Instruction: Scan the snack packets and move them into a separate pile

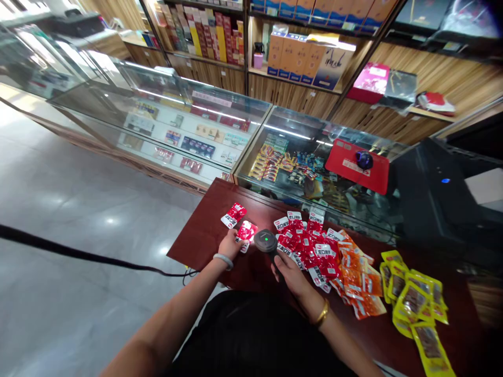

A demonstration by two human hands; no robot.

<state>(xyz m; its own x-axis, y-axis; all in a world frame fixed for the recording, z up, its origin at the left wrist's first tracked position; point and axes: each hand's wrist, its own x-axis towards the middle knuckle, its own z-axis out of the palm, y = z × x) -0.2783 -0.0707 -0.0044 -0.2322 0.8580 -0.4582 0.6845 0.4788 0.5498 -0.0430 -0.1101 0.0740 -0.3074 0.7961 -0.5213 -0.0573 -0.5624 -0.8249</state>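
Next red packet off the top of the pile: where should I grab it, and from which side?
Judging by the red packets, flat and overlapping, pinch a loose white-labelled end along the pile's left edge, coming from the bare table side. The right hand holds the scanner, so use the left hand.

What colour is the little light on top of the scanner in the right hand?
Green, seen in the head view on the scanner that the right hand holds.

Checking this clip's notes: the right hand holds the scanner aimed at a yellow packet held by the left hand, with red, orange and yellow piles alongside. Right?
One detail is wrong. In the head view the packet under the left hand is red, lit by the scanner, not yellow. The right hand holds the scanner; the red pile, orange pile and yellow pile lie alongside.
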